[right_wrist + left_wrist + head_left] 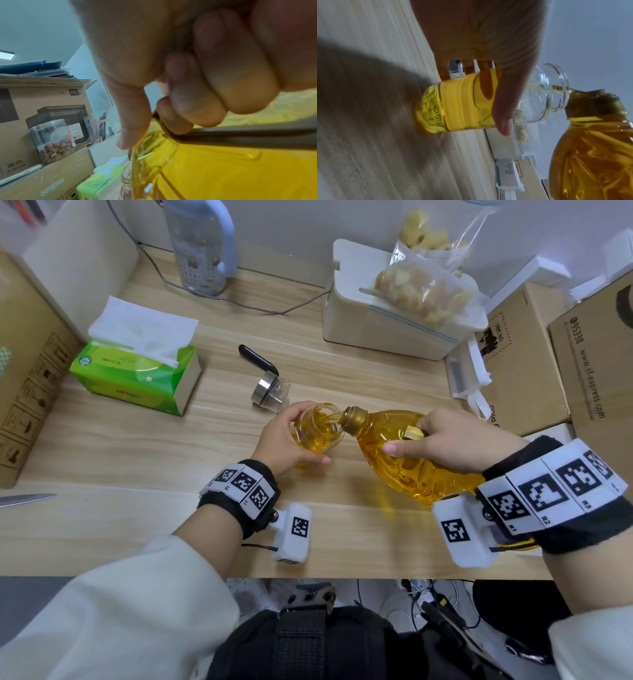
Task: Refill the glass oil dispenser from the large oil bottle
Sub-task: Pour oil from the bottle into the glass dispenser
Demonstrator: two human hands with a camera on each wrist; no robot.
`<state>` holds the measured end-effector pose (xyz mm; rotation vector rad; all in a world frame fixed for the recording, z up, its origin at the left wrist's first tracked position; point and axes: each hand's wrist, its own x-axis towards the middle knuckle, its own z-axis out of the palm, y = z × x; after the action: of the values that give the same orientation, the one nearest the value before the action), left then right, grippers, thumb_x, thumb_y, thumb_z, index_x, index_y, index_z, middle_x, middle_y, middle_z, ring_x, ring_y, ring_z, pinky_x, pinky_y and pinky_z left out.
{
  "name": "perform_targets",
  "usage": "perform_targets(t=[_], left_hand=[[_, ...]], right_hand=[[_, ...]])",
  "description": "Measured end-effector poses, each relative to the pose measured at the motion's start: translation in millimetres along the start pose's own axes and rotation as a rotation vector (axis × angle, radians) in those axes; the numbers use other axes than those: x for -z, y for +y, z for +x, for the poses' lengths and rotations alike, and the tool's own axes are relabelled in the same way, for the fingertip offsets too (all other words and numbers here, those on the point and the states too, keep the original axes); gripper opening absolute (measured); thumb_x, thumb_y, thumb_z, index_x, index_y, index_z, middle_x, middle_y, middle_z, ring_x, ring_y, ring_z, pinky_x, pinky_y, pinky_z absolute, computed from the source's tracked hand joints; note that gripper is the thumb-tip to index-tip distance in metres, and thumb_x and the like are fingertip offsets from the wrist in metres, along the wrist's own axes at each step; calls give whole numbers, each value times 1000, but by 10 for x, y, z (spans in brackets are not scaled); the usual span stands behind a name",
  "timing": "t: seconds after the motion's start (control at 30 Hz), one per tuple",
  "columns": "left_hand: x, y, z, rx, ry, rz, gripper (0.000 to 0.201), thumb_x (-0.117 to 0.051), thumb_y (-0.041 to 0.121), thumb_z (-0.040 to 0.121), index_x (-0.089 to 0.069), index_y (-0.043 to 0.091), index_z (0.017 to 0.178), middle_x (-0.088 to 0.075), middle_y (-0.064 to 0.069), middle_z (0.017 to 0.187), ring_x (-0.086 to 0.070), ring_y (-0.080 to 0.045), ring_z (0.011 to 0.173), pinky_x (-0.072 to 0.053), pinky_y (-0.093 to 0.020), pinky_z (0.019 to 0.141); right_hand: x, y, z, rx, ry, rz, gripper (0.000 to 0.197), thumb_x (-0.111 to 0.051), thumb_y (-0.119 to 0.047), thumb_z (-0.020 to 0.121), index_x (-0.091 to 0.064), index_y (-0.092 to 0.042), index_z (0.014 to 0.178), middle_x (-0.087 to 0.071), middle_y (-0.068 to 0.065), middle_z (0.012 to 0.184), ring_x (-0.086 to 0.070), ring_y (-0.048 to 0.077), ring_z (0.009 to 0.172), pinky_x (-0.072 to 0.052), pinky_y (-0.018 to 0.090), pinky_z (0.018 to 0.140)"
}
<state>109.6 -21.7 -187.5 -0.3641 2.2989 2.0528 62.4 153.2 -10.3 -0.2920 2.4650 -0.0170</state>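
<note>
The glass oil dispenser [320,428] stands lidless on the wooden table [171,446], part full of yellow oil. My left hand [286,440] grips its body [462,100], thumb in front, fingers behind. The large plastic oil bottle [404,453] is tipped to the left, its gold neck [354,417] at the dispenser's mouth [556,86], and a thin stream of oil runs into the glass. My right hand [455,440] grips the bottle by its handle, fingers [205,94] curled round it.
The dispenser's steel lid with black handle [267,385] lies just behind the glass. A green tissue box [137,371] sits left, a white box with a bag of food [404,313] behind, cardboard boxes [548,364] right, a knife tip [27,499] at the left edge.
</note>
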Motion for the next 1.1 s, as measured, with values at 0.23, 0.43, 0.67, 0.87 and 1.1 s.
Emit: perform_targets(t=[0.23,0.43,0.67,0.87,1.1], left_hand=[[-8,9,12,2,3,-6,88,-89,7,46,-51,15,125,-58,1,119,-51,-15,114,-37,-21,94],[2,56,41,-15,8,-10,87,-89,6,47,-51,16,124,-57,0,121,-49,-15,115,-36,-13,90],[-3,145,48,-37,15,-35,84,-88,4,46,-53,14,122,-59,2,116,-52,-15,112,-38,-6,89],[-23,298,70,-43,39,-94,89,-89,7,45,-52,14,125,-60,-1,122,-53,-16,117,-39,-32,104],[27,431,109,-49,79,-109,84,-89,3,44,-54,16,120,-61,6,112,-55,-14,112,-41,-41,106]], right_hand=[[-13,22,4,9,-1,43,53,-60,-56,75,-40,-12,55,-38,1,50,-36,16,48,-25,27,50],[-26,50,17,37,13,84,53,-60,-56,75,-39,-13,53,-38,1,48,-36,16,46,-25,27,50],[-25,86,34,85,62,157,54,-62,-54,74,-36,-14,50,-35,2,47,-34,17,45,-24,28,50],[-64,138,71,149,165,327,51,-63,-50,75,-36,-15,50,-36,0,47,-35,16,44,-26,27,52],[-71,217,157,249,155,754,46,-61,-53,66,-34,-19,49,-34,-9,29,-30,5,28,-24,18,33]])
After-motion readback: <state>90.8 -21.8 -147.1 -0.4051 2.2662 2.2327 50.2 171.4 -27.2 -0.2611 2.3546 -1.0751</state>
